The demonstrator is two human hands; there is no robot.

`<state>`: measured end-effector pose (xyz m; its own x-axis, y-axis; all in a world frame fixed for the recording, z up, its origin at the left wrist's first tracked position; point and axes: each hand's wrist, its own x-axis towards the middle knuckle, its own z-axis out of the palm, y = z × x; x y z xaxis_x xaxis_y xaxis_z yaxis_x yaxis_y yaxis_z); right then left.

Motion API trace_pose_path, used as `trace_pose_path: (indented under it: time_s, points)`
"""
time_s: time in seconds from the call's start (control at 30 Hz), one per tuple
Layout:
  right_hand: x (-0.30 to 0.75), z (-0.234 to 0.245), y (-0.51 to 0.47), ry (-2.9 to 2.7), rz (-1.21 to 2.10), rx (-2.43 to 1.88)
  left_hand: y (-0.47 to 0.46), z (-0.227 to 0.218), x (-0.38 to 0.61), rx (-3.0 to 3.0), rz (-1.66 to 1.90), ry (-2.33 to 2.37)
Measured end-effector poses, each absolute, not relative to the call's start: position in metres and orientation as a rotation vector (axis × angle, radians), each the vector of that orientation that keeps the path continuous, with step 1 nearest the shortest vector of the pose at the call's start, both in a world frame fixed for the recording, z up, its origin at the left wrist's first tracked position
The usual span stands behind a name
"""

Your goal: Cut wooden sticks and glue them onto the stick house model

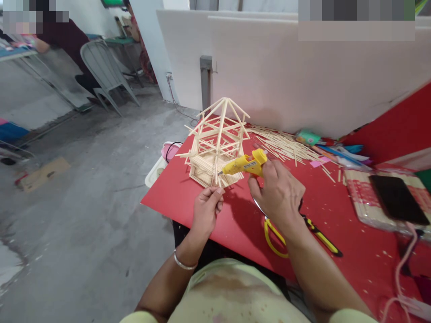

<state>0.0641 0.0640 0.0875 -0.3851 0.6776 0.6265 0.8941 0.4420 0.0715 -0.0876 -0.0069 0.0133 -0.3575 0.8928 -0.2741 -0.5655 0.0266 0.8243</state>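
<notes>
Far left, a person in a dark top (72,40) sits on a grey plastic chair with a slatted back (101,63); nearer to me, a flat piece of brown cardboard (47,175) lies on the grey concrete floor (101,197). At centre, the left hand (206,208), a silver bangle (184,264) at its wrist, is closed in a pinch at the front lower edge of a pale wooden stick structure with a peaked, open-framed roof (220,134); what lies between the fingertips is too small for me to tell. The structure stands upright on the far left part of a red-topped table (175,197). Immediately right, the right hand (279,186) is wrapped around the grip of a yellow glue gun (247,163), its nozzle directed left, close to the structure and just above the left fingertips. Under the right forearm lie yellow-handled scissors (267,235). Beyond, loose pale sticks (286,143) are heaped; further right are a black-and-yellow cutter (321,235) and a dark phone (399,197) resting on plastic-wrapped packs (358,197).
</notes>
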Motion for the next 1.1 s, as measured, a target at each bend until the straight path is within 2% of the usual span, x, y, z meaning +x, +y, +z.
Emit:
trace_pose_path:
  time_s: [1.1]
  points:
    - [0.0641, 0.0845, 0.0653, -2.184, -0.518, -1.303, -0.0045, 0.0131, -0.0866, 0.411, 1.637, 1.112]
